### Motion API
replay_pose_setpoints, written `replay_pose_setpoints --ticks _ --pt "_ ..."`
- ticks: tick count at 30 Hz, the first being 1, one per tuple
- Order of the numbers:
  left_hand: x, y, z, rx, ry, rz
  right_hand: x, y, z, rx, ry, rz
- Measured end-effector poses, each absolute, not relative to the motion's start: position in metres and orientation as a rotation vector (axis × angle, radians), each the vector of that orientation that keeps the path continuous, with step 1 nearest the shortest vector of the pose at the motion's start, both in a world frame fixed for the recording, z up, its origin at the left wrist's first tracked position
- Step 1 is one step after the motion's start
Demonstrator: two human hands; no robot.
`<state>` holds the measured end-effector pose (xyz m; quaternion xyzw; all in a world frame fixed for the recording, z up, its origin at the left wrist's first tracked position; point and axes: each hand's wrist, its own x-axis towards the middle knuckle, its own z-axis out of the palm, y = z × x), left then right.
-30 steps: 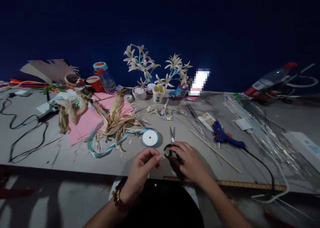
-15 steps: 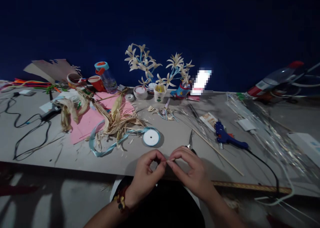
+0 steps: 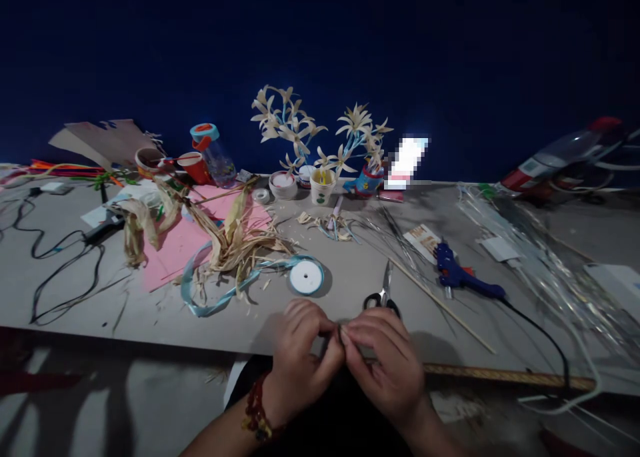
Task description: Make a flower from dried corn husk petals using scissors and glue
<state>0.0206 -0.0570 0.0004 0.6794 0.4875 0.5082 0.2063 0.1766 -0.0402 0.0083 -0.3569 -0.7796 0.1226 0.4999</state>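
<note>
The left hand (image 3: pixel 306 363) and right hand (image 3: pixel 387 363) meet above the near edge of the table (image 3: pixel 170 323), each closed in a pinch, thumb against fingers, their fingertips nearly touching. Something small seems to sit between them — the fingers hide it, so I cannot tell what it is. The scissors (image 3: pixel 386 285) lie just beyond the right hand, blades pointing away. Past the left hand rests the white spool (image 3: pixel 299 281), with blue ribbon (image 3: pixel 215 306) trailing leftward by the dried husks (image 3: pixel 226 247). The blue glue gun (image 3: pixel 465 278) lies farther right.
</note>
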Motion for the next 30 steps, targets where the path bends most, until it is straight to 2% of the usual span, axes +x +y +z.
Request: replay_pose_setpoints --ticks 9,15,25,30 --pt "0.002 -0.051 -0.009 1.768 1.552 1.399 0.178 -0.045 0.004 -0.927 -1.703 0.420" --pt "0.007 -0.050 0.012 1.795 1.198 1.112 0.181 -0.040 0.001 -0.940 -1.711 0.574" --pt "0.017 -0.046 -0.001 2.071 1.404 1.285 0.179 -0.043 -0.001 -0.965 -1.653 0.464" --pt "0.000 -0.043 -0.002 1.886 1.511 1.364 0.186 -0.042 0.000 -0.993 -1.492 0.560"
